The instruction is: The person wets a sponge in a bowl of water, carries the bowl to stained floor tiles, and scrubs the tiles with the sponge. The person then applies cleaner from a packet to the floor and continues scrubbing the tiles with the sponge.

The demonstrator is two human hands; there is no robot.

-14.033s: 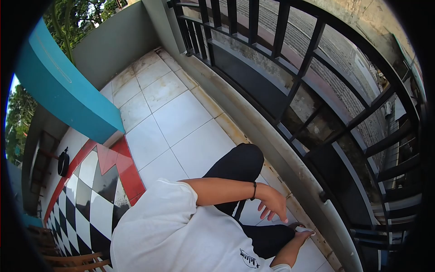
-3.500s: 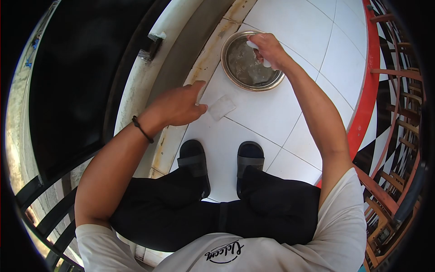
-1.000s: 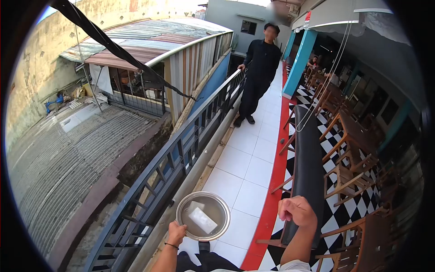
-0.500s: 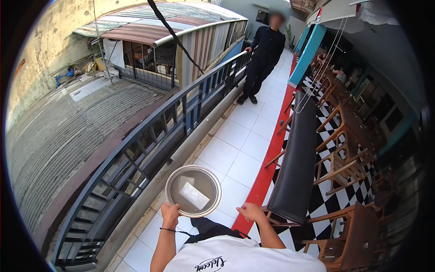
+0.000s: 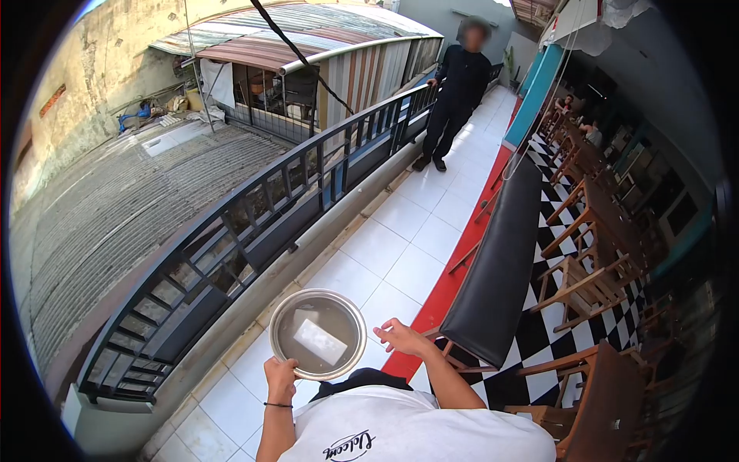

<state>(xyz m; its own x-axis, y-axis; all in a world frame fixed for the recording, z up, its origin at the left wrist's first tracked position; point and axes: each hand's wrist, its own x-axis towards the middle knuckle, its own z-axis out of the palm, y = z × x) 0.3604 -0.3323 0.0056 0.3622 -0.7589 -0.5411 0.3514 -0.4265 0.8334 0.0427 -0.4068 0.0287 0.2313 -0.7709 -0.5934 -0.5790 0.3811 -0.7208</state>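
Observation:
A round metal basin (image 5: 358, 348) of murky water is held up in front of my white shirt. My left hand (image 5: 280, 379) grips its near left rim. In the water lie a white block (image 5: 319, 343) and a paler, clear-looking piece (image 5: 305, 316) beside it. Just right of the rim is my right hand (image 5: 398, 337), fingers apart and holding nothing; it does not touch the basin.
A dark metal railing (image 5: 265, 196) runs along the left of the white tiled walkway (image 5: 387, 245). Further along stands a person in dark clothes (image 5: 459, 96), one hand on the railing. On the right are a long black padded bench (image 5: 496, 269), wooden chairs (image 5: 589, 289) and a blue pillar (image 5: 533, 96).
The basin, still in my left hand, sits slightly lower and further left in view. My right hand has come nearer to the rim and its fingers have opened. The view has shifted a little.

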